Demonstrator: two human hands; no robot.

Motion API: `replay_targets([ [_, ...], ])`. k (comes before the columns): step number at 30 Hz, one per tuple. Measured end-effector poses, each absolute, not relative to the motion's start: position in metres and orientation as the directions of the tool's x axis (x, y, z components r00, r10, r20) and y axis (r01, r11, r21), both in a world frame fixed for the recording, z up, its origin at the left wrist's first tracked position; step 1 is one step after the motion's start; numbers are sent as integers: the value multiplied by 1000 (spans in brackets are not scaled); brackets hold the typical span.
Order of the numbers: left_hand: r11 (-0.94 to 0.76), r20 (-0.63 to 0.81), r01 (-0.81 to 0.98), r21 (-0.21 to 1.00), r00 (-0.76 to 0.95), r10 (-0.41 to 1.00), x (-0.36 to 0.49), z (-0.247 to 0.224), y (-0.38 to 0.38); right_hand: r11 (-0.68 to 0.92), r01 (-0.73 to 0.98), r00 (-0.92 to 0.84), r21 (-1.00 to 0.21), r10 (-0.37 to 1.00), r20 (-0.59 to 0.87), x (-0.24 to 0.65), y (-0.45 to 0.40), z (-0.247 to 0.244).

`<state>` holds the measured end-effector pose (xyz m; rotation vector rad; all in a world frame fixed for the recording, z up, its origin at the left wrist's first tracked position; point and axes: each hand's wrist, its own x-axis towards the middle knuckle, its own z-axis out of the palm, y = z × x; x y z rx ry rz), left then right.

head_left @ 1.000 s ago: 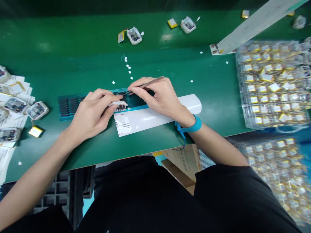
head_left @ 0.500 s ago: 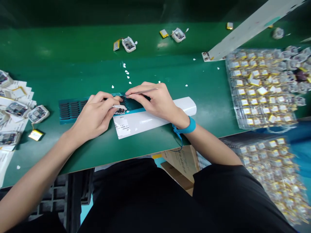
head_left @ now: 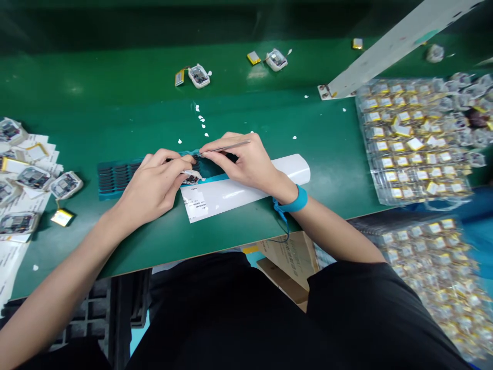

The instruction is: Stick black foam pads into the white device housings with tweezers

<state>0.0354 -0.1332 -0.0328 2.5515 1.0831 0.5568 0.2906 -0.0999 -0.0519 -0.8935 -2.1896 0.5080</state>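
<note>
My left hand (head_left: 159, 180) is closed on a small white device housing (head_left: 191, 178) with dark electronics showing inside. Its fingertips rest over a sheet of black adhesive strips (head_left: 117, 177) on a teal backing. Pinched in my right hand (head_left: 246, 162) is a thin metal pair of tweezers (head_left: 231, 146), its tip meeting the strip sheet close to my left fingertips. Whether the tip grips a strip is too small to tell. A white glossy release-paper sheet (head_left: 231, 194), curled at its right end, lies under my right wrist, which wears a blue wrist strap (head_left: 296, 199).
Device housings with batteries (head_left: 199, 76) lie at the back of the green bench (head_left: 154, 118). Left, more housings (head_left: 34, 177) sit on stacked papers. Clear trays of batteries (head_left: 404, 146) fill the right, beside a slanted white post (head_left: 385, 51). Small white stickers (head_left: 202, 119) dot the bench.
The view has shifted slightly, bringing more of the left pile into sight. Both hands keep nearly the same place over the strip sheet, still holding the housing and the tweezers.
</note>
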Motion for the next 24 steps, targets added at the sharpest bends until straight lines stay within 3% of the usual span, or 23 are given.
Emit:
replay_targets([
  [11,-675,234,616,406,644,728,35,-34,-129,695,436,-499,-571,715,489,275,-101,-66],
  [15,-684,243,601,414,651,719,34,-36,-126,654,465,-369,-597,756,541,279,-93,-61],
  [19,-779,390,464,421,683,618,34,-23,-132,669,409,-292,-621,740,605,285,-94,-49],
  [22,-734,614,383,561,403,679,33,-9,-138,670,392,-340,-630,742,578,286,-100,-42],
  [24,-604,602,349,716,130,788,31,-5,-138,647,398,-371,-650,762,532,285,-102,-40],
])
